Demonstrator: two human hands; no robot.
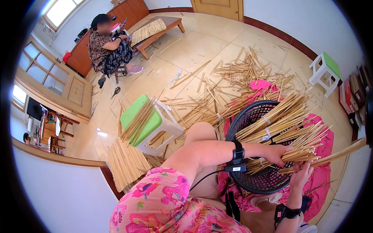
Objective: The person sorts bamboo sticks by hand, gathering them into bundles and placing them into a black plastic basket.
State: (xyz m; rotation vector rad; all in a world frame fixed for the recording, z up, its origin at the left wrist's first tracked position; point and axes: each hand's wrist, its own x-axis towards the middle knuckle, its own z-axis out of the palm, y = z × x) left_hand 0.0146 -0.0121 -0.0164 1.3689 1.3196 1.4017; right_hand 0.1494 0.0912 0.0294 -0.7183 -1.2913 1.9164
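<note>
My left hand (276, 153) is closed around a bundle of straw-coloured stalks (302, 154) above the right side of a black plastic basket (251, 183). My right hand (301, 176) is just below, its fingers bent up against a thicker, longer length of stalks (332, 158) that slants up to the right. How firmly it grips is hard to see. Tied bundles of stalks (268, 122) lie across the basket, bound with pale strips. Pink cloth (322, 141) is spread beneath the basket.
A green-topped stool (142, 116) bearing loose stalks stands left, beside a stack of woven stalk mats (126, 161). Loose stalks (244, 70) litter the tiled floor. Another person (108, 50) sits by a low wooden table (167, 29). Scissors (115, 91) lie on the floor; a second stool (325, 72) stands right.
</note>
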